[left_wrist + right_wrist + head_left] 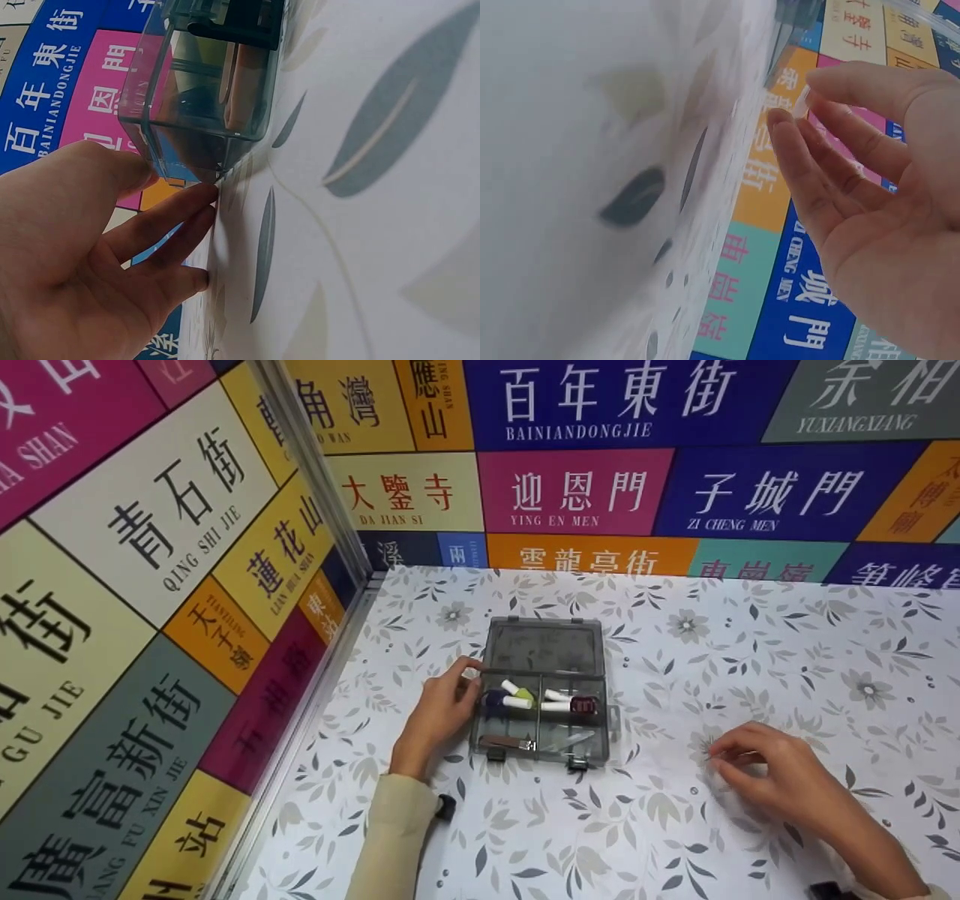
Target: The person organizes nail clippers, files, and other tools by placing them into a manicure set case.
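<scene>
A smoky clear plastic case [474, 727] lies on the table with its lid [545, 646] laid open toward the back. Its upper left compartment holds a yellow-green bottle [524, 695] and a dark blue bottle [495, 703], both white-capped. Dark red white-capped bottles [583, 705] lie to their right. Below sit nail clippers [506, 742] and some clear pieces [576, 739]. My left hand [448, 697] touches the case's left side with relaxed fingers. Apart from the case, over the table at right, my right hand [776, 765] pinches a small clear piece [802, 103] between thumb and fingertip.
A white cloth with grey flowers and leaves [660, 825] covers the table. Colourful panels with Chinese lettering stand along the back [574, 491] and the left side [154, 517]. A metal-coloured strip [319, 472] runs down the corner between them.
</scene>
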{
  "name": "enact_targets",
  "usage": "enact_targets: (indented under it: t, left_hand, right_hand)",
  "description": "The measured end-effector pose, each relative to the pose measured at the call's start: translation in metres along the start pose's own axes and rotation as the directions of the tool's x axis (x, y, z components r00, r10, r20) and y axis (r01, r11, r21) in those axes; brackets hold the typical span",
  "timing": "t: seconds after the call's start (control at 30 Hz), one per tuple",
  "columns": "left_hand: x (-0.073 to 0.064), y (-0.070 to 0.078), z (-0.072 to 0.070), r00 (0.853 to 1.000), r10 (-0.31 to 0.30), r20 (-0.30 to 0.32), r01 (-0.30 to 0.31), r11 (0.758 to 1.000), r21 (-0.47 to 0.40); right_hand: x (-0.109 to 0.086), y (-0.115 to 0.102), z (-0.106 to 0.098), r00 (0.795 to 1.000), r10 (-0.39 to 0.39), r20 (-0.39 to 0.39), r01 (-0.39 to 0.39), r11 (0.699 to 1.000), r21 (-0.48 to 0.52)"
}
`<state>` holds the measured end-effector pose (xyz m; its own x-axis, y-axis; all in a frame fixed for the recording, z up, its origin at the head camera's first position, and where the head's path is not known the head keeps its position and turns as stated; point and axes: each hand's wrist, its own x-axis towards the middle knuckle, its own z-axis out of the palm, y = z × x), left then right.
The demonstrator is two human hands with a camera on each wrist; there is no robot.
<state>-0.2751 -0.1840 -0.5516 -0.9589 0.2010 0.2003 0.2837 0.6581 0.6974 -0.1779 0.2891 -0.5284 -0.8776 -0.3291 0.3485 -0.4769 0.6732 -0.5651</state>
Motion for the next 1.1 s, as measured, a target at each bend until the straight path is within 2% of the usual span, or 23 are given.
enact_targets:
  t: [0.4,0.73,0.9,1.1]
  left_hand:
    - [-0.001,-0.001,0.002,1.0,0.016,-0.012,-0.016,1.0,-0.002]
    - [-0.001,-0.001,0.0,1.0,0.017,-0.004,-0.017,1.0,-0.005]
    - [-0.001,-0.001,-0.001,1.0,0.012,-0.002,-0.012,1.0,0.013]
    - [0.0,0.0,0.0,1.0,0.001,0.0,-0.001,1.0,0.012]
  right_hand:
    - [0.012,-0.021,0.017,0.996,-0.093,0.0,0.093,0.991,0.094]
    - [0.021,-0.035,0.03,0.994,-0.107,0.031,0.103,0.989,0.108]
    - [0.027,-0.043,0.036,0.993,-0.101,0.053,0.092,0.984,0.153]
    - [0.039,-0.056,0.047,0.989,-0.132,0.064,0.119,0.978,0.172]
